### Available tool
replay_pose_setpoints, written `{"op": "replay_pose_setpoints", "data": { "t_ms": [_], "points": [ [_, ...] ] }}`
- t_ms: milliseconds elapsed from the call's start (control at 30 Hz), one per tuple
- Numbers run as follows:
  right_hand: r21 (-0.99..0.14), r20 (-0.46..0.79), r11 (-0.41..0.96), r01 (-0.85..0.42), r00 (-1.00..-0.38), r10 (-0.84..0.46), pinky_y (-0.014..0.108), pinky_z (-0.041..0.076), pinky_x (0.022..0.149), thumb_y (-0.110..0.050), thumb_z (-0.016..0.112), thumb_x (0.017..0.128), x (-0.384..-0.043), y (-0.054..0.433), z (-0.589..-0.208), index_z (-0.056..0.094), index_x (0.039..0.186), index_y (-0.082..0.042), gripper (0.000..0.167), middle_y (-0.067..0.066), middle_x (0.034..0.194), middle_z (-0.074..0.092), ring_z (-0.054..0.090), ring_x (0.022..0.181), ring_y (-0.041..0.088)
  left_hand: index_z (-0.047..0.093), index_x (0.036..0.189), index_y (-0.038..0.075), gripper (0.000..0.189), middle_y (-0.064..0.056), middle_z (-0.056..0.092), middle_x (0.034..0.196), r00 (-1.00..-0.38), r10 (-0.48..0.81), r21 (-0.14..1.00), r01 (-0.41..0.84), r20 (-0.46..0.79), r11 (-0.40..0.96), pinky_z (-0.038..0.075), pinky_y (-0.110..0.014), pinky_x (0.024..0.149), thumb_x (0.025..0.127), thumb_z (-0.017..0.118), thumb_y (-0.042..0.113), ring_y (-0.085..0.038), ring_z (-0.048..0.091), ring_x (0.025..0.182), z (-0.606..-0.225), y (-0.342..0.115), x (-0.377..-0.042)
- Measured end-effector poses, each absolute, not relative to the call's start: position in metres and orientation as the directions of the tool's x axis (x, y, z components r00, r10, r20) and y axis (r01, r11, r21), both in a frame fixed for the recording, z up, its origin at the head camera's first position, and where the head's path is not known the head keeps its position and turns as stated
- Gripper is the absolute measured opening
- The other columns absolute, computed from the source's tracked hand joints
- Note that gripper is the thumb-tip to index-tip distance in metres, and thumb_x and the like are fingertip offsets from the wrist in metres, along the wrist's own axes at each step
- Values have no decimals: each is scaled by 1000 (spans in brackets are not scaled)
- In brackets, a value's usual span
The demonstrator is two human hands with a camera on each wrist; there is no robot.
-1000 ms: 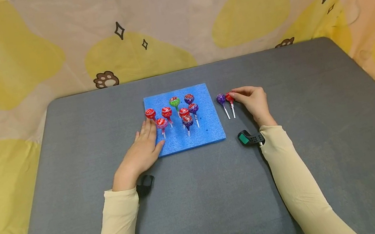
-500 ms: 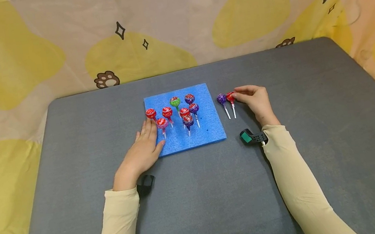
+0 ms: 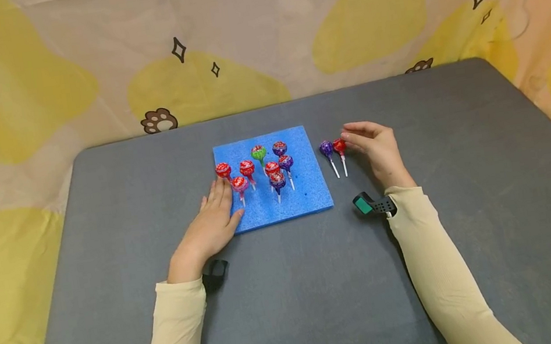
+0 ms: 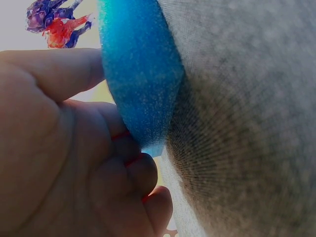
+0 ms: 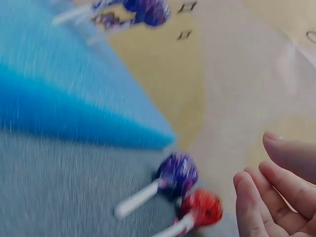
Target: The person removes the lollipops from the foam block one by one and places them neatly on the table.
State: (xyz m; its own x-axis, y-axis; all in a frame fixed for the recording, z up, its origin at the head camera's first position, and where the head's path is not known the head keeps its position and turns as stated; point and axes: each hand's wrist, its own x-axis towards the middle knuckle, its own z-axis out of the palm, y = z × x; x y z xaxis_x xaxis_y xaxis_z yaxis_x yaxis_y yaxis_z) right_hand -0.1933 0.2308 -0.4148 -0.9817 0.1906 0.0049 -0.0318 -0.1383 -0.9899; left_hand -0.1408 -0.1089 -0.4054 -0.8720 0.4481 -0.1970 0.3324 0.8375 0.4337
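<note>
On the grey table, right of the blue foam board (image 3: pixel 310 196), a red lollipop (image 3: pixel 339 146) and a purple lollipop (image 3: pixel 326 149) lie side by side, sticks toward the person. My right hand (image 3: pixel 380 154) hovers at the red one's head. In the right wrist view its thumb and fingers (image 5: pixel 291 155) are parted, with a gap to the red candy (image 5: pixel 205 208). My left hand (image 3: pixel 206 227) rests on the board's left edge with fingers extended. Several lollipops stand upright in the foam, among them a green one (image 3: pixel 259 152) and a pink one (image 3: pixel 240 184).
The grey table (image 3: pixel 293 299) extends around the board on every side. Behind it hangs a cream and yellow patterned cloth (image 3: pixel 257 39). Black straps sit on both wrists, the right one with a green-faced device (image 3: pixel 363 205).
The right hand has let go of the red lollipop, its fingers spreading and lifting slightly. That lollipop now lies beside the purple one. The left hand stays on the board.
</note>
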Motion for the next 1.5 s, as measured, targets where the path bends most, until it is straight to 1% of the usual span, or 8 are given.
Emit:
{"op": "replay_pose_setpoints", "data": {
  "t_ms": [200, 333, 467, 767, 867, 933, 1033, 1500],
  "points": [
    [-945, -23, -326, 12, -999, 29, 25, 53, 79, 4, 66, 84, -188, 216, -403, 69, 101, 3, 17, 8, 93, 70, 66, 87, 19, 10, 147, -8, 69, -23, 2, 155, -872, 450, 438, 335, -191, 834, 7, -53, 112, 99, 44, 29, -36, -1, 142, -405, -110, -139],
    [-930, -49, -363, 61, -998, -42, 26, 53, 80, 6, 63, 86, -185, 203, -400, 72, 94, -3, 15, 8, 93, 70, 66, 88, 21, 10, 147, -8, 68, -23, 2, 155, -872, 452, 440, 337, -187, 832, 7, -53, 112, 99, 43, 28, -36, -1, 142, -405, -110, -138],
    [-923, -81, -369, 109, -993, -91, 27, 53, 81, 7, 60, 88, -182, 189, -399, 72, 92, -6, 18, 7, 92, 70, 66, 86, 18, 10, 147, -8, 68, -23, 3, 155, -874, 452, 442, 339, -180, 830, 7, -53, 112, 99, 44, 27, -37, 0, 142, -405, -110, -139],
    [-934, -120, -314, 168, -979, -167, 25, 52, 80, 8, 57, 89, -176, 161, -406, 68, 98, -4, 18, 4, 92, 69, 66, 86, 13, 10, 147, -8, 69, -22, 3, 155, -878, 445, 438, 335, -176, 834, 7, -52, 112, 99, 45, 28, -36, 0, 142, -407, -109, -140],
    [-948, -130, -267, 170, -978, -163, 24, 52, 80, 8, 57, 89, -174, 157, -408, 64, 105, 3, 19, 2, 91, 69, 66, 85, 12, 10, 147, -8, 69, -22, 3, 155, -877, 446, 441, 334, -177, 833, 7, -52, 112, 99, 45, 27, -36, 0, 142, -407, -109, -140],
    [-958, -130, -233, 166, -978, -162, 24, 52, 80, 7, 58, 89, -173, 155, -409, 60, 112, 9, 24, 1, 91, 69, 65, 85, 11, 10, 147, -8, 68, -22, 3, 155, -878, 445, 442, 333, -178, 833, 7, -52, 112, 99, 45, 27, -36, 0, 142, -407, -109, -140],
    [-970, -133, -183, 162, -978, -159, 24, 52, 81, 6, 59, 89, -172, 153, -409, 54, 119, 14, 32, 1, 92, 68, 65, 86, 11, 10, 147, -7, 68, -22, 2, 155, -878, 443, 446, 328, -181, 833, 7, -52, 112, 99, 45, 27, -36, 0, 142, -407, -109, -140],
    [-989, -70, -122, 83, -991, -114, 24, 54, 74, 5, 64, 85, -171, 144, -413, 60, 109, 10, 25, 0, 86, 67, 64, 80, 11, 11, 147, -7, 69, -22, 3, 155, -880, 439, 443, 326, -181, 835, 8, -52, 112, 99, 45, 28, -36, 1, 142, -404, -109, -139]
  ]
}}
